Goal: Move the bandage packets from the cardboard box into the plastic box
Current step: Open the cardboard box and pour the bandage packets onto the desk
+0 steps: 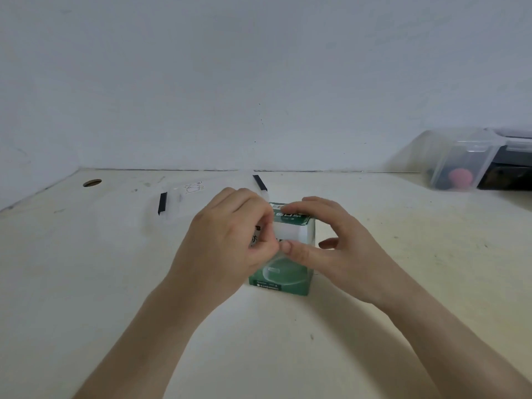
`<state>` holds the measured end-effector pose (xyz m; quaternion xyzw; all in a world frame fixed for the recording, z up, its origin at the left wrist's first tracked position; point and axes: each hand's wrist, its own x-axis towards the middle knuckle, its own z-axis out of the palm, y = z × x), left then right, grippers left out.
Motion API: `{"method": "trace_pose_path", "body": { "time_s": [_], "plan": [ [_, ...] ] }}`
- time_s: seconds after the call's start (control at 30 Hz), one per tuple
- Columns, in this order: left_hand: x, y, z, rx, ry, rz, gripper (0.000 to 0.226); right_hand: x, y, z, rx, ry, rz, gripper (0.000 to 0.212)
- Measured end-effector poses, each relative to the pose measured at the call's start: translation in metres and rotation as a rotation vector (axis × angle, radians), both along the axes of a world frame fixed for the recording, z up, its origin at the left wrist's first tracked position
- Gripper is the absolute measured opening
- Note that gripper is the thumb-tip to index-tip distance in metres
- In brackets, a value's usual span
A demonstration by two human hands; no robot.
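Note:
A green and white cardboard box (283, 279) stands upright at the middle of the table. Both hands meet at its top. My left hand (230, 243) curls its fingers round the box's upper left edge. My right hand (325, 249) pinches the top flap between thumb and forefinger, with a white inner surface showing between the two hands. No bandage packets are in view. A clear plastic box (172, 208) with two black clips lies just behind the hands, faint against the table.
A clear lidded container (460, 162) with a pink object inside stands at the back right, beside a black item (512, 174). A round cable hole (92, 183) is at the back left. A white wall closes off the table's far edge.

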<state>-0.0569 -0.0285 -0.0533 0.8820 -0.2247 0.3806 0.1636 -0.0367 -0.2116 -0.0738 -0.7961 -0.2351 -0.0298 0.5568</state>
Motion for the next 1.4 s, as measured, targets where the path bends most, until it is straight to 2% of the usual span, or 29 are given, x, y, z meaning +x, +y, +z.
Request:
{"method": "trace_pose_path", "body": {
  "time_s": [0.07, 0.23, 0.53, 0.7, 0.93, 1.03, 1.1, 1.2, 1.4],
  "plan": [
    [-0.001, 0.001, 0.001, -0.017, 0.028, -0.022, 0.011, 0.000, 0.001, 0.000, -0.068, -0.090, -0.043, 0.041],
    [-0.002, -0.005, -0.002, -0.060, 0.081, -0.063, 0.010, -0.001, 0.003, 0.000, -0.061, -0.180, -0.058, 0.031],
    [-0.001, -0.008, -0.006, -0.275, 0.200, -0.141, 0.014, -0.003, 0.008, 0.001, -0.005, -0.183, -0.138, 0.019],
    [-0.003, -0.014, -0.005, -0.493, 0.279, -0.245, 0.004, -0.004, 0.006, 0.005, 0.066, -0.146, -0.107, 0.020],
    [0.001, -0.014, -0.004, -0.657, 0.453, -0.270, 0.024, -0.001, 0.005, 0.004, 0.079, -0.107, -0.071, 0.013],
    [0.007, 0.001, -0.008, -0.566, 0.702, -0.299, 0.061, 0.001, 0.007, -0.001, 0.141, -0.083, -0.065, 0.016],
    [0.010, 0.003, -0.016, -0.579, 0.876, -0.330, 0.078, 0.002, 0.007, -0.001, 0.170, -0.056, -0.067, 0.016],
    [0.015, 0.000, -0.023, -0.601, 0.873, -0.324, 0.085, 0.002, 0.007, 0.003, 0.179, -0.039, -0.081, 0.017],
    [0.011, 0.002, -0.019, -0.586, 0.876, -0.347, 0.084, -0.001, 0.007, 0.006, 0.185, 0.008, -0.096, 0.017]
  ]
}}
